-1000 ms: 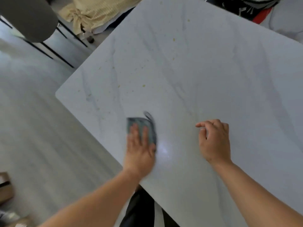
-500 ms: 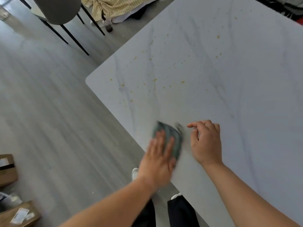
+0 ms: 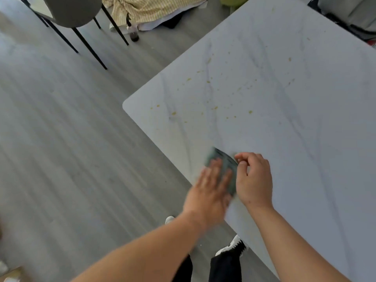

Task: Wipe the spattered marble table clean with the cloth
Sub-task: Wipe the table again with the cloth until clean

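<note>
Cloth [image 3: 222,169] lies flat on the marble desk [image 3: 284,119], close to the near left edge. It is dark green and looks blurry. The left hand [image 3: 211,192] lies on top of the cloth with its fingers straight and a little spread, pressing it down onto the desk. The right hand [image 3: 254,180] is just beside the cloth, on its right side. Its fingers are curled in, and the thumb and first finger sit close together at the cloth's far right corner. Whether they pinch that corner cannot be told.

Yellow-brown spots [image 3: 213,94] are scattered over the far left part of the desk, well past the cloth. The desk top is pale with soft grey lines running through it.

On the grey floor [image 3: 71,139] to the left stands a dark chair [image 3: 75,13] with thin black legs. Beyond it lies a striped yellow fabric [image 3: 154,9], and a small dark bottle [image 3: 134,35] stands near it. Below the desk edge, the person's shoes [image 3: 234,245] and dark trousers show.
</note>
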`<state>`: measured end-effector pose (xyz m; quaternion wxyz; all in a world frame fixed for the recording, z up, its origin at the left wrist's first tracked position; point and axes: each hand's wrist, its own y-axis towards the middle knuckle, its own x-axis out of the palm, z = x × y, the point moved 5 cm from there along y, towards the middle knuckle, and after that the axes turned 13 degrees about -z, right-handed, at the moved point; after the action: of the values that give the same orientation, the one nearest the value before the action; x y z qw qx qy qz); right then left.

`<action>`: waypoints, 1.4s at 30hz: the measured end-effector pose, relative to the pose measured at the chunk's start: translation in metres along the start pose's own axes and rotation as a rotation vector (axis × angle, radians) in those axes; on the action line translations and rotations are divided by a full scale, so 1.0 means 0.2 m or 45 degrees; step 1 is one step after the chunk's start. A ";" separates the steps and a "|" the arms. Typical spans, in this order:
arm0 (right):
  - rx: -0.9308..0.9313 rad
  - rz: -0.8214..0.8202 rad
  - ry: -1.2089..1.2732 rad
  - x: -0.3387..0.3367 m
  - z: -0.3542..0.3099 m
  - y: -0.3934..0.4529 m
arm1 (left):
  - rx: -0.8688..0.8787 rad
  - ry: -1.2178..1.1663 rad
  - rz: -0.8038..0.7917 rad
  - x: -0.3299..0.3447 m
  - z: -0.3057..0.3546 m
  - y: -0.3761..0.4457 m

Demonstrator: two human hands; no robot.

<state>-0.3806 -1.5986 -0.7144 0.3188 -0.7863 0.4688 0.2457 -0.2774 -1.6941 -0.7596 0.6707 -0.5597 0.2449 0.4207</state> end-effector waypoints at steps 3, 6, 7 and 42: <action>-0.069 0.003 -0.076 0.04 -0.09 -0.02 | 0.256 0.211 -0.133 0.02 0.06 0.03; -0.129 -0.046 -0.153 0.06 -0.07 -0.05 | 0.338 0.250 -0.165 -0.19 -0.07 0.20; -0.141 -0.122 -0.155 0.08 -0.05 -0.07 | 0.404 0.227 -0.170 -0.26 -0.12 0.24; -0.567 -0.689 -1.005 0.39 0.01 -0.13 | -0.891 -0.042 -0.765 -0.55 -0.76 0.14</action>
<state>-0.3221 -1.6330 -0.7626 0.3482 -0.7756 0.0299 0.5256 -0.3374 -1.8713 -0.7255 0.5375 -0.7918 -0.0955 0.2739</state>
